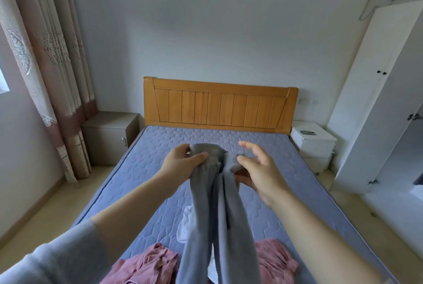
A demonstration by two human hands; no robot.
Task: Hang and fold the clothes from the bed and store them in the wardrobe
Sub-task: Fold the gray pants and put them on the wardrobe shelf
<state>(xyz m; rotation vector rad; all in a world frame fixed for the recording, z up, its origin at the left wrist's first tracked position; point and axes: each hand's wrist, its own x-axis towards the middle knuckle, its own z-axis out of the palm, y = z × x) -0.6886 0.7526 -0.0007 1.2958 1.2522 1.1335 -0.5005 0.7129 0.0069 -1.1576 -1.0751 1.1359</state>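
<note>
1. The step in hand looks like the start of a fold. A pair of grey leggings (219, 203) is held up by the waist over the bed (297, 180), and its two legs hang down toward the near edge.
2. The left hand (183, 162) grips one waist corner, thumb over the cloth and fingers curled behind it.
3. The right hand (258, 169) is looser. Its forefinger and upper fingers are spread, while the thumb and the shadowed lower fingers seem to pinch the other corner.
4. The next move probably calls for a firmer right-hand hold. The legs can then be laid one on the other and the pair folded on the bare quilted mattress. The alternative is to take it to the wardrobe (375, 91), which stands at the right with one door open.
5. More clothes wait on the bed: a pink garment (146, 263), more pink cloth (274, 258) and something white (186, 224) behind the leggings.
6. The leggings' hems and the pink clothes are cut off by the bottom edge. The white piece is mostly covered. The wardrobe's inside is barely in view, and no hangers can be made out.
</note>
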